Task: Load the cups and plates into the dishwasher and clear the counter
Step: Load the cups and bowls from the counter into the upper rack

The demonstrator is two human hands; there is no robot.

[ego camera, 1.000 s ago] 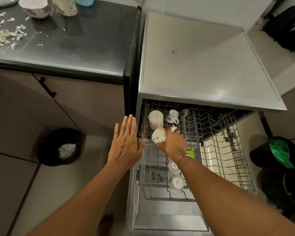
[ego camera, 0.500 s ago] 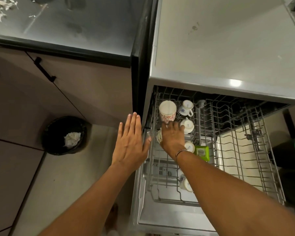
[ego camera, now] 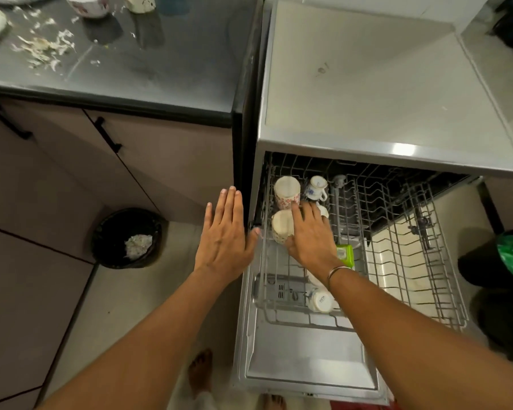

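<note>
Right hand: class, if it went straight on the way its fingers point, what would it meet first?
Probably the floral mug, upside down just ahead of the right hand, though depth is unclear.

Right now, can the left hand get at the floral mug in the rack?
Probably yes: the left hand is open and empty beside the rack, and the floral mug stands uncovered near that side.

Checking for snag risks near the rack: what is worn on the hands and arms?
No sleeves are in view. The left hand and the right hand wear no gloves, and no rings show. The only item worn is a thin silver-coloured bangle on the right wrist.
</note>
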